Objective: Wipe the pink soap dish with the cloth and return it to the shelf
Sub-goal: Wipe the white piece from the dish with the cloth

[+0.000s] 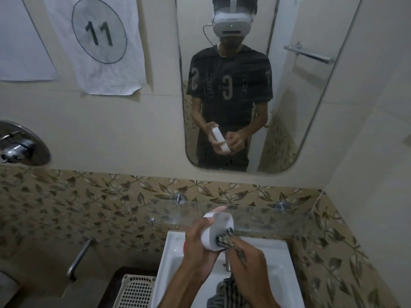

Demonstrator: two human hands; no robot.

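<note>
The wiping step is in hand: the left hand (195, 243) holds the soap dish (216, 232) over the sink (169, 258) in a closed grip, the right hand (244, 256) pinches the cloth (226, 237) against it, and next I judge the dish must go up on the glass shelf (278, 218).

Over the white sink (171, 258), the left hand (195, 243) grips the pale soap dish (216, 232) while the right hand (246, 261) presses a striped cloth (225, 237) against it, below the glass shelf (278, 221).
</note>
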